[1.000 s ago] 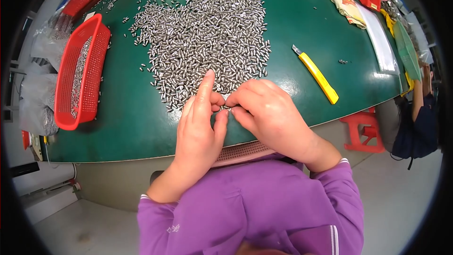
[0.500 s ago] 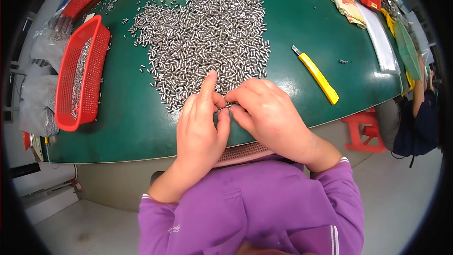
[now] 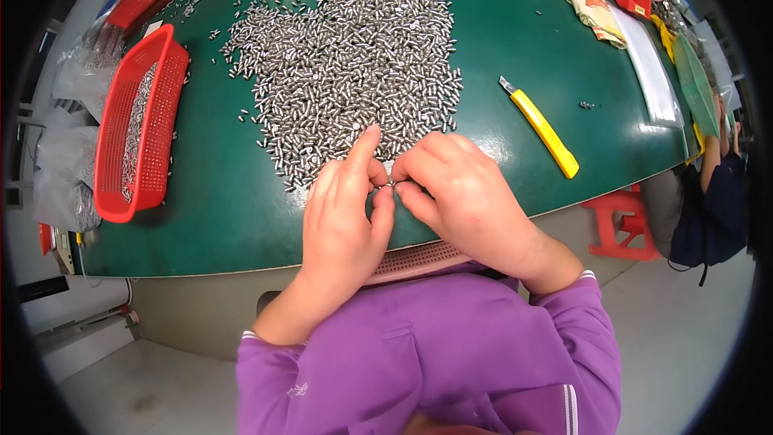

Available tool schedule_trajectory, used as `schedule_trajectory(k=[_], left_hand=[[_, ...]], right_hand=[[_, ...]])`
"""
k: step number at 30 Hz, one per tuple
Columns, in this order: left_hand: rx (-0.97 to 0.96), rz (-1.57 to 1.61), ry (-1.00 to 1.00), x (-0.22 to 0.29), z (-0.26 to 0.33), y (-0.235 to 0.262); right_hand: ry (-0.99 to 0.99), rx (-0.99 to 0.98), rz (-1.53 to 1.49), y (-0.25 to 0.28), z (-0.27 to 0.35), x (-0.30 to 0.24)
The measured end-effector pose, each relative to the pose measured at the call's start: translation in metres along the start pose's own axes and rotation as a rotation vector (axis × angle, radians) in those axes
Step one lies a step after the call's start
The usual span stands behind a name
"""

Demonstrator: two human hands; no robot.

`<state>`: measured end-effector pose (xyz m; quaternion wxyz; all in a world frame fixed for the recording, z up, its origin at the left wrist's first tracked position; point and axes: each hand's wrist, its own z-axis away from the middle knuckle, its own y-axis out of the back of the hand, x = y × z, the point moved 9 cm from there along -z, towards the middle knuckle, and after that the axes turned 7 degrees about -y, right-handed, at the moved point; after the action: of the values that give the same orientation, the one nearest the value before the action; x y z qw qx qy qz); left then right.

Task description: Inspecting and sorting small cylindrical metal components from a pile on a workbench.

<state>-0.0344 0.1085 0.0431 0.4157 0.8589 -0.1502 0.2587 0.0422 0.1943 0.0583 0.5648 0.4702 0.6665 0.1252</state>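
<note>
A wide spread of small silvery metal parts (image 3: 346, 64), cylindrical with narrower ends, covers the middle of the green table. At its near edge my two hands meet fingertip to fingertip. My left hand (image 3: 342, 209) pinches with thumb and a bent finger, while its index finger points up over the parts. From the other side my right hand (image 3: 463, 189) pinches with thumb and index finger. Between the fingertips a bit of one small metal part (image 3: 391, 184) shows; the fingers cover most of it.
On the left stands a long red plastic basket (image 3: 165, 97) with metal parts inside, beside clear plastic bags (image 3: 60, 161). A yellow utility knife (image 3: 546, 135) lies to the right, its blade out. A folded cloth (image 3: 592, 4) is at the far right. Under the table edge sits a pink basket (image 3: 415, 262).
Both hands have shifted very slightly to the right, and the left index fingertip has moved a little right and nearer. The fingertips stay together around the small part.
</note>
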Motion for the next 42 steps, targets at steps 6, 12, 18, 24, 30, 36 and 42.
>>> schedule_trajectory(k=[6,12,18,24,30,36,42], left_hand=[[-0.006,-0.036,0.013,0.0025,0.0016,0.0024],[-0.029,0.018,0.042,0.0007,0.0049,0.0021],[-0.038,0.07,0.067,-0.0017,0.006,0.0031],[-0.062,0.052,0.073,-0.001,0.0045,0.0033],[-0.082,0.094,0.109,-0.0044,0.0065,0.0022],[-0.068,0.115,0.122,-0.0069,0.008,-0.0001],[-0.051,0.077,0.091,-0.0053,0.0066,0.0008]], right_hand=[[0.026,0.008,0.021,0.0005,0.0012,-0.003],[-0.071,0.025,0.09,-0.0016,0.0019,0.002],[0.025,0.024,0.051,-0.0016,0.0037,-0.0014],[0.004,0.012,0.025,-0.001,0.0051,0.0007],[0.015,0.012,-0.053,-0.0011,0.002,0.0],[-0.05,-0.022,-0.097,0.0009,-0.0016,-0.0004],[0.02,-0.01,0.014,0.0002,0.0005,-0.0007]])
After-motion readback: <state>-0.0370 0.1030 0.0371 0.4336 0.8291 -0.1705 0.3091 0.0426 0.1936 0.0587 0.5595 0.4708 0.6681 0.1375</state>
